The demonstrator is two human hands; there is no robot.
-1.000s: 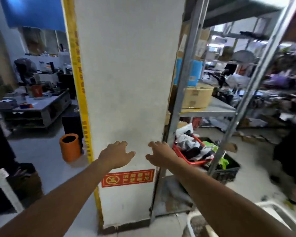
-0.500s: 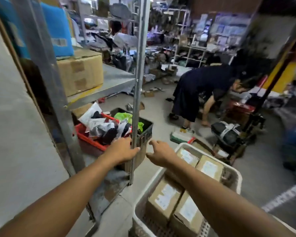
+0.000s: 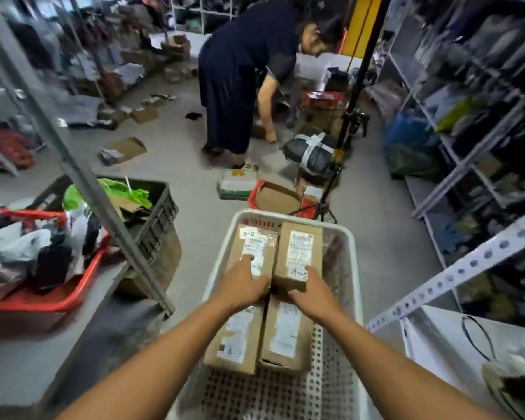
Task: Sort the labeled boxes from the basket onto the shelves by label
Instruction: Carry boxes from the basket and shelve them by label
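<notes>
A white perforated basket (image 3: 353, 253) stands on the floor right below me. It holds several brown cardboard boxes with white labels, lying flat in two rows. My left hand (image 3: 243, 283) rests with spread fingers on the far-left box (image 3: 255, 239), marked A-2. My right hand (image 3: 312, 294) lies on the near end of the far-right box (image 3: 299, 247), a fingertip at its handwritten A-2 mark. Under my wrists lie the near-left box (image 3: 237, 338) and the near-right box (image 3: 285, 334), marked A-1. No box is lifted.
A slanted metal shelf post (image 3: 103, 201) rises at the left, beside a black crate (image 3: 161, 207) and a red basket (image 3: 43, 301) of bags. A person (image 3: 234, 71) bends over ahead, near a tripod (image 3: 340, 153). Stocked shelving (image 3: 467, 147) lines the right.
My view has swung right and down, from a white pillar to the basket. Both hands have dropped from mid-air onto the two far boxes.
</notes>
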